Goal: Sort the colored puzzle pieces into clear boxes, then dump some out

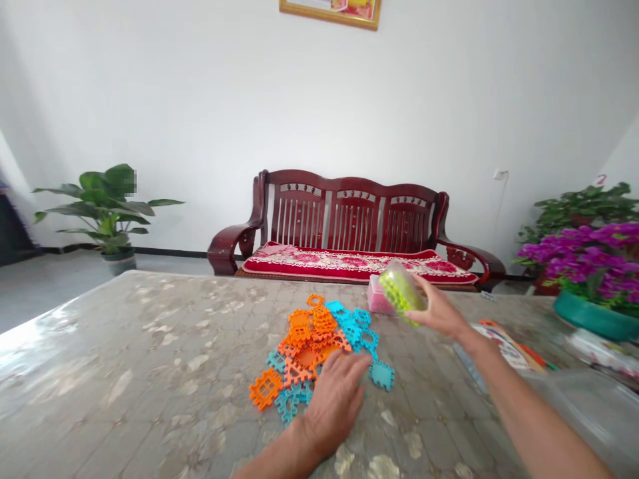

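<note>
My right hand (436, 309) grips a clear plastic container (401, 291) filled with small yellow-green pieces. The container is tilted and blurred, and it appears raised above the table. Close behind it stands a clear box (379, 295) with pink contents. My left hand (338, 392) is over the near side of a heap of interlocking plastic tiles, fingers loosely stretched and partly blurred. Orange tiles (299, 326) make up the middle of the heap, with blue tiles (352, 329) on its right. One teal tile (382, 374) lies at the right edge, near my left fingertips.
A patterned cover lies on the table (174, 372). At right are a flat colourful packet (504, 349), a clear plastic tray (584, 399) and purple flowers in a teal pot (596, 313). Beyond the table stand a wooden bench (349, 219) and a potted plant (107, 206).
</note>
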Available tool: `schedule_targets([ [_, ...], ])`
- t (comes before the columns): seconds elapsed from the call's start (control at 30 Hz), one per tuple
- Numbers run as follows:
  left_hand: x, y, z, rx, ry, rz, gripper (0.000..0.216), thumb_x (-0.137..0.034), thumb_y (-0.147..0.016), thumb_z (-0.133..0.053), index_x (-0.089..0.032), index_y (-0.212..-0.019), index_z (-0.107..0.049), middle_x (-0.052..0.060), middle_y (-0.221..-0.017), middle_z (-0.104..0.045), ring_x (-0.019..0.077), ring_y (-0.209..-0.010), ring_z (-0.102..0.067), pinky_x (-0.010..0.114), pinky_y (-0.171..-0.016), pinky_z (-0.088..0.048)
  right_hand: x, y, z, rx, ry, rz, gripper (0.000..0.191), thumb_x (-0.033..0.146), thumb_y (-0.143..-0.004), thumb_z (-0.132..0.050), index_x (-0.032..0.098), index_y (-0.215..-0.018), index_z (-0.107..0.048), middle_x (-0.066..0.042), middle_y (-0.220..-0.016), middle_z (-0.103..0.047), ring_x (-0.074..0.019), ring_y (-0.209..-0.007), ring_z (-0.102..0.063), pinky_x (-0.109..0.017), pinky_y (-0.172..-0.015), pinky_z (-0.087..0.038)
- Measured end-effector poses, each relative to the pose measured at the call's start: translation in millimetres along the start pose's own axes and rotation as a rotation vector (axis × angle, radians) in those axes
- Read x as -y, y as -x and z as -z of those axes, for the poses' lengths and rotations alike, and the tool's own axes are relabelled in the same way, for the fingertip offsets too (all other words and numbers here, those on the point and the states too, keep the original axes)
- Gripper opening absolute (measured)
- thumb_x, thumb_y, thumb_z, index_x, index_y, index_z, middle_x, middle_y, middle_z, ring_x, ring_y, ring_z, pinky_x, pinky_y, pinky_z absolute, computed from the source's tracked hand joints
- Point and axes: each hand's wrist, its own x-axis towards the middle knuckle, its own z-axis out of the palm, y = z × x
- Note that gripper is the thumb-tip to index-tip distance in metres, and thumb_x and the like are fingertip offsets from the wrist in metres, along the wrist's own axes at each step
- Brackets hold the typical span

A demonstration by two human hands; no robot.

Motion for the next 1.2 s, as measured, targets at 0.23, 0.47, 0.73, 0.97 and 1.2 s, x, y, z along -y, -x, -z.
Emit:
schedule_targets([
  [0.23,21.8,-5.2,12.9,-0.353,0.628,0.284,0.079,-0.056,-0.091,-0.045,-0.016,-0.152,-0.015,0.015,-0.157,-0.027,0.0277,-0.145,-0.028,0.043,-0.118,-0.027,81.9,56.4,-47.0,0.195,0.003,0.516,0.095,0.023,-0.058,-0.066,0.02,-0.147,-0.032,-0.012,-0.144,-0.045,-0.0291,-0.131,-0.044,-0.047,-0.111,-0.034],
  [0.47,29.4,-8.2,26.9,-0.182,1.002,0.136,0.12,-0.068,-0.059,-0.077,-0.017,-0.152,-0.021,0.017,-0.152,-0.036,0.0357,-0.139,-0.036,0.047,-0.113,-0.035,69.8,57.3,-67.9,0.224,0.077,0.563,0.085,0.018,-0.068,-0.061,0.018,-0.148,-0.033,-0.013,-0.155,-0.033,-0.0268,-0.142,-0.031,-0.046,-0.115,-0.029],
  [0.73,27.4,-6.4,8.1,-0.318,0.368,0.271,0.078,-0.018,-0.061,-0.078,-0.017,-0.133,-0.049,0.012,-0.132,-0.057,0.0297,-0.126,-0.051,0.048,-0.112,-0.036,72.3,81.6,-90.8,0.271,-0.037,0.393,0.089,0.002,-0.06,-0.046,0.02,-0.147,-0.039,-0.01,-0.155,-0.036,-0.0252,-0.142,-0.031,-0.048,-0.117,-0.028],
  [0.97,18.3,-5.9,3.1,-0.371,0.5,0.304,0.059,-0.013,-0.072,-0.062,-0.019,-0.13,-0.052,0.007,-0.12,-0.066,0.0222,-0.111,-0.063,0.038,-0.097,-0.05,108.5,99.8,-95.9,0.077,-0.15,0.35,0.062,0.013,-0.071,-0.057,0.02,-0.132,-0.053,-0.011,-0.137,-0.055,-0.0281,-0.128,-0.047,-0.05,-0.11,-0.037],
  [1.2,16.2,-3.8,-3.7,-0.353,0.576,0.263,0.038,-0.015,-0.082,-0.05,-0.018,-0.119,-0.057,0.001,-0.086,-0.071,0.0148,-0.083,-0.068,0.029,-0.079,-0.055,123.7,108.1,-102.7,-0.197,0.143,0.278,0.025,0.016,-0.078,-0.068,0.022,-0.102,-0.06,-0.006,-0.096,-0.067,-0.0265,-0.091,-0.06,-0.041,-0.08,-0.049],
])
